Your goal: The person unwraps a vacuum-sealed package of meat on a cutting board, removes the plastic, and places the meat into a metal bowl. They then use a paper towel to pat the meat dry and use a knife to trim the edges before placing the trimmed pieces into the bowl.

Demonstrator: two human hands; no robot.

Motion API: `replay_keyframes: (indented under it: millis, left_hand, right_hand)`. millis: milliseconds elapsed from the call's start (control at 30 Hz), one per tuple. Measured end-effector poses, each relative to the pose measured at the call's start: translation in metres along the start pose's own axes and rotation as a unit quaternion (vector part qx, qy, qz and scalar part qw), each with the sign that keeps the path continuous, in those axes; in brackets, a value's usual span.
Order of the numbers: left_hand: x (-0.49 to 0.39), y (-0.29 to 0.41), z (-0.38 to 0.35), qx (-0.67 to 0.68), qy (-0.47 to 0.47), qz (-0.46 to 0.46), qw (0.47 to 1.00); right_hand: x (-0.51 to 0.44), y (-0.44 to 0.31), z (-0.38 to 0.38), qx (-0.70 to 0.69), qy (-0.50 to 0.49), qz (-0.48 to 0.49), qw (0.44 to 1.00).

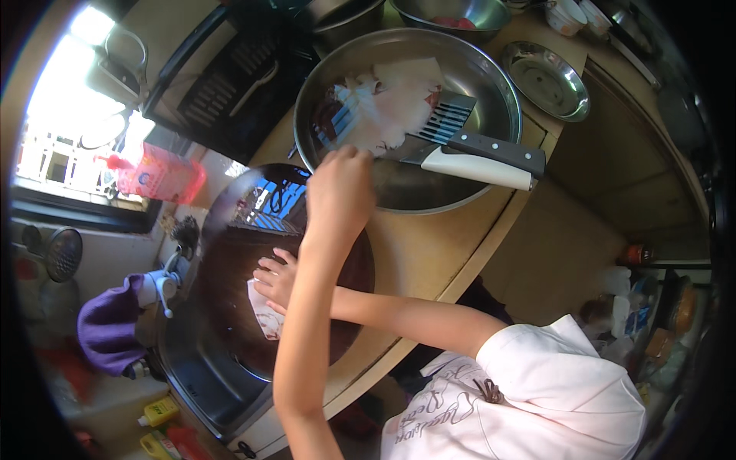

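My right hand [277,280] lies palm down, fingers spread, on a pale flat piece of raw flesh [265,319] with reddish marks. That piece rests on a wet, dark round chopping board [227,322] that lies partly over the sink. My left arm crosses above my right forearm. Its hand [344,187] is curled at the near rim of a large steel basin [506,98]; its fingertips are hidden, so I cannot tell whether it holds anything. More pale raw flesh [397,98] lies in the basin. A black-handled broad blade [500,150] and a white-handled knife [477,168] rest across its rim.
A steel sink [201,391] and a tap [167,284] with a purple cloth [109,328] are at left. A pink bottle [164,172] stands by the window. Behind are a steel bowl [489,23] with red contents and a steel plate [546,80]. The wooden counter's edge [489,247] runs diagonally.
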State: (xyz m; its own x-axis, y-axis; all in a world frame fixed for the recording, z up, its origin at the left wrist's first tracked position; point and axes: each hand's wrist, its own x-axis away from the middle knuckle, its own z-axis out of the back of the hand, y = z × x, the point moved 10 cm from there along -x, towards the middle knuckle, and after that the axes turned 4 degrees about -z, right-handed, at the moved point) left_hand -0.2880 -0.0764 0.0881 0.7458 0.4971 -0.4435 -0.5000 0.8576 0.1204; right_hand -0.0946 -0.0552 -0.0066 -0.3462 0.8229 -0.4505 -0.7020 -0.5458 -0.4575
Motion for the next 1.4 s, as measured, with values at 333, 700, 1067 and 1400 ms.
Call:
replay_keyframes:
  millis: [333,700,1067,1400]
  left_hand:
    - [-0.011,-0.024,-0.008,0.029,-0.084,0.067,0.994]
    - [0.009,-0.028,-0.069,0.147,-0.207,0.118,0.96]
    - [0.012,-0.017,-0.081,0.438,-0.383,0.241,0.777]
    - [-0.008,-0.054,-0.024,0.128,-0.136,0.176,0.967]
  right_hand:
    - [0.003,0.007,0.035,-0.205,0.061,-0.017,0.977]
    - [-0.001,0.0,0.012,-0.065,0.022,-0.008,0.998]
    - [0.0,0.008,0.052,-0.179,0.057,-0.022,0.982]
    - [0.001,0.009,0.027,-0.241,-0.065,-0.05,0.967]
